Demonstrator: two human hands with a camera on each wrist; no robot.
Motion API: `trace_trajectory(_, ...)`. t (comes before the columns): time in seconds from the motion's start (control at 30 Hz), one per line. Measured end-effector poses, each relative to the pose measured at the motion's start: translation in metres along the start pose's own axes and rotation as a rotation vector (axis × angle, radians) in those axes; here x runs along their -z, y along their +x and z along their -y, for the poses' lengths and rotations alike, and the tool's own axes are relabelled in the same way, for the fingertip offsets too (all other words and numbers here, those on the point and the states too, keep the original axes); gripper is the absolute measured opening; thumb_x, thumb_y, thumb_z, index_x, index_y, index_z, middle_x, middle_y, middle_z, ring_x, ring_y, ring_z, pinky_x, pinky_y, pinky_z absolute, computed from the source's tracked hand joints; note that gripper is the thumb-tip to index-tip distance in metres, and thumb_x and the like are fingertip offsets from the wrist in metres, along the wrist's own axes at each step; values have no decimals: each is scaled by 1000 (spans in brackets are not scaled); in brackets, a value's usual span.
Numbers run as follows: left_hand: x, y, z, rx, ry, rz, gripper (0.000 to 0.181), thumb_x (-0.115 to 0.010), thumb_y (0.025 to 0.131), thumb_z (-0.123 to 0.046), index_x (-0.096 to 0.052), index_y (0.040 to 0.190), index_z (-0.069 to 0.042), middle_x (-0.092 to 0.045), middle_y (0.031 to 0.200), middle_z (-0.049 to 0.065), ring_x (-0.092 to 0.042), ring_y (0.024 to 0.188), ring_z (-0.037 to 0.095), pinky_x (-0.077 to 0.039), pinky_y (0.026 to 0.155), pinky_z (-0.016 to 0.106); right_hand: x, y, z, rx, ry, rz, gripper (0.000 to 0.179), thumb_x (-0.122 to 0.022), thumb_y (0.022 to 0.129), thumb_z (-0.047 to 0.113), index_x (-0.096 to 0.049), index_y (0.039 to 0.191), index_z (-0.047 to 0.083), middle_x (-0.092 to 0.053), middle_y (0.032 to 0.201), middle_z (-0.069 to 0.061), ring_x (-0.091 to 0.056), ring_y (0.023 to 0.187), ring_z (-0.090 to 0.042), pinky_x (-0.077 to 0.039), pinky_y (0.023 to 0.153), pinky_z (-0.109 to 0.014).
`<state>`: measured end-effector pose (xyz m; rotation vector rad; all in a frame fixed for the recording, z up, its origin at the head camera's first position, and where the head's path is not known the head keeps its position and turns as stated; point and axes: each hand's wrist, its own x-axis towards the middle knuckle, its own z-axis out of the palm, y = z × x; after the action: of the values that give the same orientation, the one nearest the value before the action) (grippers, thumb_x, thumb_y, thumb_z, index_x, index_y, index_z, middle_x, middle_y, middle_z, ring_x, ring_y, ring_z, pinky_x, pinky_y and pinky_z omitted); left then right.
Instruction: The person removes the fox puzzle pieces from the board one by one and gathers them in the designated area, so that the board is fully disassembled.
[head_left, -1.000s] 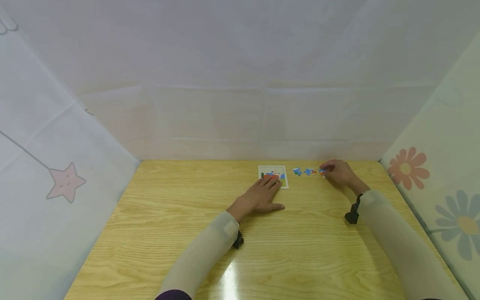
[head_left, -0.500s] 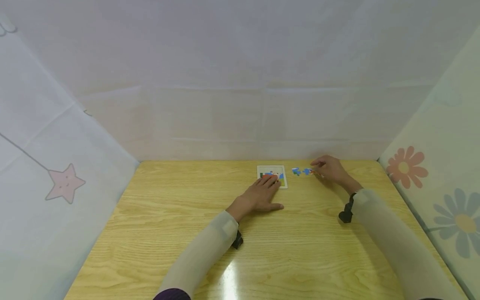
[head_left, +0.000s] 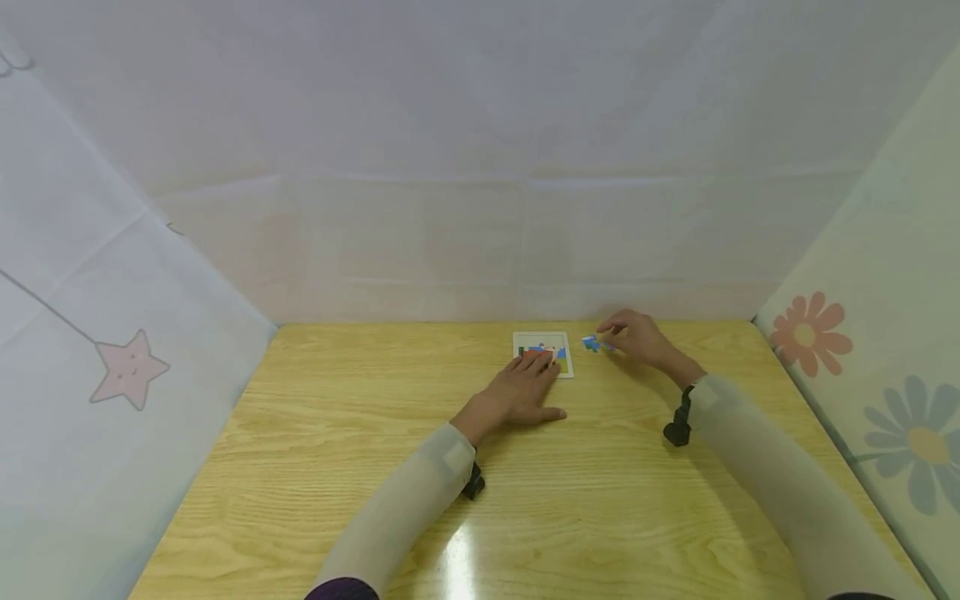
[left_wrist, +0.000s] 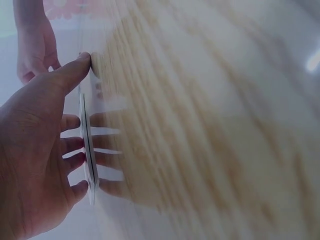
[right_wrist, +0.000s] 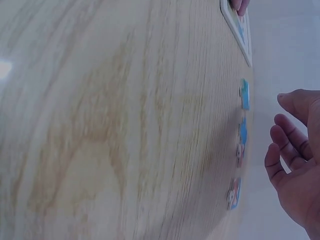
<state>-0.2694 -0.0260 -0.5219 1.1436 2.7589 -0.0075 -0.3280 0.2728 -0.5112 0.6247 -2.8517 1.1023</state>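
Observation:
My left hand [head_left: 519, 392] rests flat with straight fingertips on a small white-framed jigsaw board [head_left: 542, 335], the thumb spread on the table. Part of its colourful picture is in place, and my fingers hide some of it. In the left wrist view the fingertips press the thin board [left_wrist: 87, 140] down. My right hand [head_left: 636, 337] hovers above loose jigsaw pieces right of the board, thumb and fingers parted, holding nothing. From the right wrist view, a blue-green piece [right_wrist: 244, 94], a blue and red piece [right_wrist: 241, 142] and a red-blue piece [right_wrist: 234, 194] lie in a row.
The wooden table [head_left: 360, 467] ends at a pale cloth wall [head_left: 420, 242] just behind the board and pieces. More cloth walls stand on the left and right, one printed with a star [head_left: 131, 369], the other with flowers [head_left: 810, 333].
My right hand has drifted left along the row, from the far-right piece toward the piece nearest the board, covering the others in the head view. The left hand stays on the board.

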Motion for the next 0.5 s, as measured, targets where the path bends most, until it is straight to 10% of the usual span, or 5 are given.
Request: trace_trajectory(0.5, 5, -14, 0, -20, 6, -43, 88, -45, 104, -72, -29, 169, -14, -17, 177, 8, -19, 163, 26, -26, 129, 51, -23, 15, 22, 59, 60, 37, 22, -70, 100, 0, -75, 121, -6, -71, 118, -21, -69, 105, -36, -57, 92, -58)
